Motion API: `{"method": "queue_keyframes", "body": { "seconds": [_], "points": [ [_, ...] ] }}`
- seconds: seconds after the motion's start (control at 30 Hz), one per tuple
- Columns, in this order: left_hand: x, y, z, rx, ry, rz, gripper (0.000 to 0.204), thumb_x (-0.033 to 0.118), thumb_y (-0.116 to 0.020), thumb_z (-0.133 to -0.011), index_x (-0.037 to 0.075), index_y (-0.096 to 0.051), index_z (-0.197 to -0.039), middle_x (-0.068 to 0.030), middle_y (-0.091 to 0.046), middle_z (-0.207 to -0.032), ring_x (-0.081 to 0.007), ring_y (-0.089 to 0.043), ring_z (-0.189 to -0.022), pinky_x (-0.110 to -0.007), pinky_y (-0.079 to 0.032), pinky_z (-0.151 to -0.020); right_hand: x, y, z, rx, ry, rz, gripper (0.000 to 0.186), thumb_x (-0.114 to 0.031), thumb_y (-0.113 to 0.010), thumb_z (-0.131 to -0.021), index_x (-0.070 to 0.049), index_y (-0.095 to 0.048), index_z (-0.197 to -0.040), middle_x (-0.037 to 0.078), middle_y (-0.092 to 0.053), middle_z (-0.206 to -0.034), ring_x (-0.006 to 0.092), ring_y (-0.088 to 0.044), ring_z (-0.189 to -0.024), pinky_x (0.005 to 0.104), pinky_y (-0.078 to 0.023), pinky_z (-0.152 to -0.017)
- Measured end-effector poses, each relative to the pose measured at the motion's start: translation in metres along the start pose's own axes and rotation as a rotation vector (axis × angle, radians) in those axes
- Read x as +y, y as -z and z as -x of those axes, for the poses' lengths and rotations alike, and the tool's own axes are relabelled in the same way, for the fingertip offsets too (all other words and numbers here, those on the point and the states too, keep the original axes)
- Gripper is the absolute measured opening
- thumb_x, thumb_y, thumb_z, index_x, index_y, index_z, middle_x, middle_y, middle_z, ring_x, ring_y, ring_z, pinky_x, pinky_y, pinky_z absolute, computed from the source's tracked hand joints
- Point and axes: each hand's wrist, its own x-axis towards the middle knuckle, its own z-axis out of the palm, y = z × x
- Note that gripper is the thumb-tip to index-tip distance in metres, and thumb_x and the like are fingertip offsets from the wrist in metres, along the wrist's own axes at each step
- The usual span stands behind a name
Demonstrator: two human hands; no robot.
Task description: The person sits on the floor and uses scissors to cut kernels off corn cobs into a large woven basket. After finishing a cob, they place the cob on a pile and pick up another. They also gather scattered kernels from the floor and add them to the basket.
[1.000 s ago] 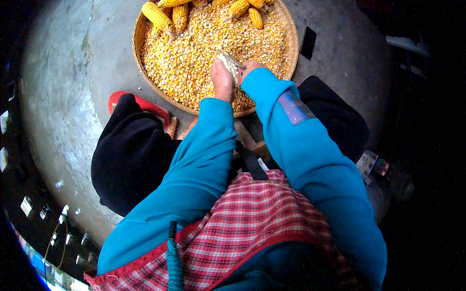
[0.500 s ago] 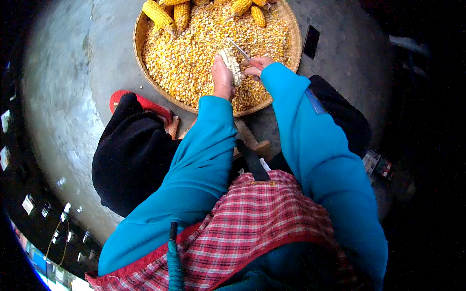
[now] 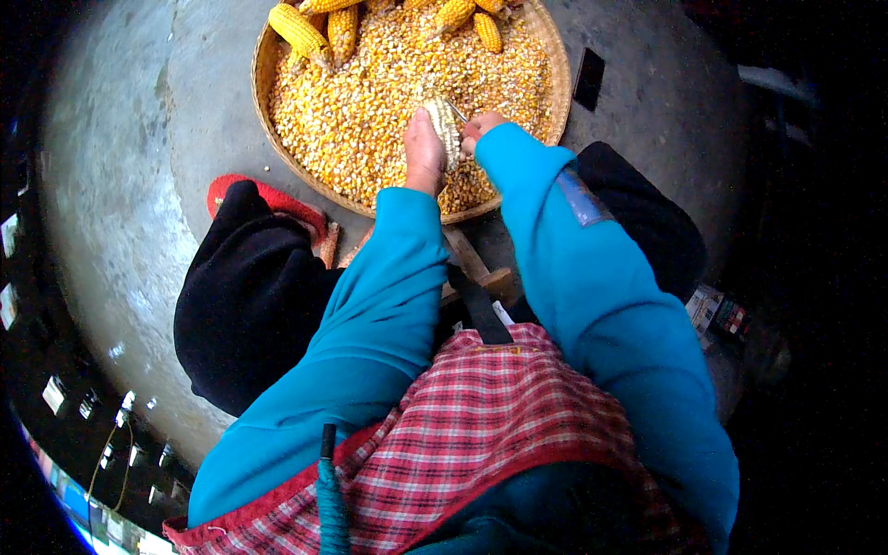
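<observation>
My left hand [image 3: 424,153] is closed around a pale corn cob [image 3: 445,128], its side mostly bare of kernels. Close on its right, my right hand [image 3: 482,129] grips a screwdriver [image 3: 459,113]; its thin metal shaft points up and left toward the cob, and its handle is hidden in my fingers. Both hands are over the near part of a round woven basket [image 3: 561,79]. Loose yellow and white corn kernels [image 3: 342,129] fill it. Several whole yellow ears of corn [image 3: 300,33] lie on the kernels at the far side.
A dark phone-like slab [image 3: 589,80] lies on the grey concrete floor [image 3: 120,185], right of the basket. My red slipper [image 3: 236,188] is left of it. Wooden pieces [image 3: 476,264] show between my knees. Small packages [image 3: 717,313] sit by my right leg.
My right hand has moved slightly left and down, closer to the cob. The screwdriver's tip has drawn back from above the cob to its right side. My left hand keeps its hold.
</observation>
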Motion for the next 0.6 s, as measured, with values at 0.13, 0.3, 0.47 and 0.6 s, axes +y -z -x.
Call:
{"method": "queue_keyframes", "body": {
  "seconds": [0.13, 0.3, 0.47, 0.6],
  "points": [
    [0.005, -0.001, -0.002, -0.102, 0.110, 0.211, 0.040, 0.035, -0.027, -0.087, 0.003, -0.049, -0.094, -0.0089, -0.054, -0.074, -0.0183, -0.052, -0.054, -0.030, -0.044, -0.040, 0.028, -0.012, 0.004, -0.035, -0.140, -0.739, 0.041, -0.026, -0.066, -0.061, -0.008, -0.058, -0.097, 0.009, -0.060, -0.082, 0.0195, -0.058, -0.065, 0.0297, -0.048, -0.059],
    [0.000, -0.001, -0.009, -0.184, 0.189, 0.333, 0.044, 0.041, -0.024, -0.086, 0.005, -0.049, -0.093, -0.0090, -0.057, -0.074, -0.0202, -0.055, -0.055, -0.032, -0.047, -0.044, 0.033, -0.034, 0.010, 0.363, 0.209, -0.809, 0.040, -0.021, -0.069, -0.060, -0.003, -0.058, -0.094, 0.009, -0.060, -0.078, 0.0166, -0.056, -0.064, 0.0274, -0.045, -0.054],
    [0.011, -0.003, 0.000, -0.113, 0.129, 0.108, 0.037, 0.034, -0.029, -0.086, 0.002, -0.048, -0.092, -0.0097, -0.053, -0.072, -0.0198, -0.052, -0.051, -0.032, -0.045, -0.036, 0.015, -0.020, 0.017, 0.337, -0.019, -0.540, 0.027, -0.019, -0.066, -0.061, -0.004, -0.059, -0.083, 0.008, -0.059, -0.070, 0.0155, -0.056, -0.063, 0.0304, -0.045, -0.055],
    [-0.002, 0.003, -0.007, -0.085, 0.132, 0.196, 0.039, 0.035, -0.030, -0.085, 0.002, -0.048, -0.095, -0.0100, -0.055, -0.075, -0.0196, -0.054, -0.054, -0.032, -0.045, -0.037, -0.003, 0.003, 0.021, 0.098, -0.206, -0.556, 0.020, -0.015, -0.063, -0.063, -0.003, -0.058, -0.078, 0.007, -0.055, -0.064, 0.0152, -0.051, -0.054, 0.0298, -0.041, -0.047]
  ]
}}
